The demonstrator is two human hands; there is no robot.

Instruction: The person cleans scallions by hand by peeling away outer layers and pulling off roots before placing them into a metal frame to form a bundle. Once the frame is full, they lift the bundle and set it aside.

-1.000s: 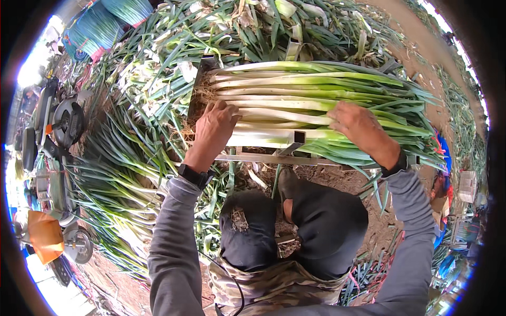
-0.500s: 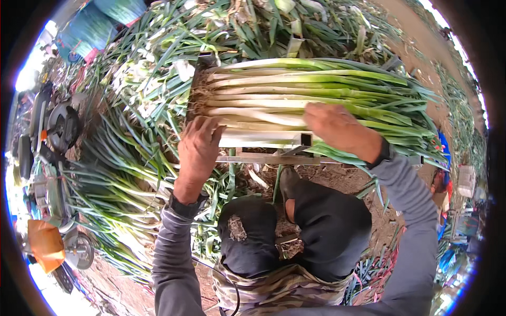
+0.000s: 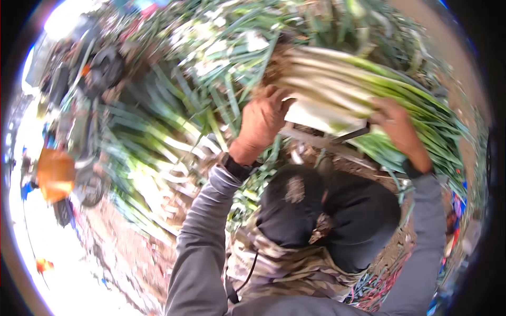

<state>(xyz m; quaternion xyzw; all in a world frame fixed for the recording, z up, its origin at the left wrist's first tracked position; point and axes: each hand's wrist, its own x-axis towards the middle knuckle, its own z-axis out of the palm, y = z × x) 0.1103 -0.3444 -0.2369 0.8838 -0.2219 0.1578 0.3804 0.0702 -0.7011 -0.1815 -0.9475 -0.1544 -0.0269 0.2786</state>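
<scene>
Long green onions [image 3: 337,79] lie side by side in a bundle on a low metal rack [image 3: 316,139], roots to the left and leaves to the right. My left hand [image 3: 262,124] is at the root end, with bent fingers gripping the near side of the bundle. On the same near side, farther along where white turns to green, my right hand [image 3: 398,129] has its fingers closed on the stalks. Motion smears the fingertips, and the hands partly cover the stalks.
Loose green onions [image 3: 153,158] lie on the ground at my left. Beyond the rack spreads a heap of leaves and trimmings [image 3: 221,37]. A motorbike-like vehicle [image 3: 108,66] and an orange bag [image 3: 54,174] are at far left. My knees [image 3: 292,203] are close to the rack.
The whole view has swung, so rack and bundle now appear farther right and tilted. My hands remain at the bundle's near side, the right one now lower on its near edge.
</scene>
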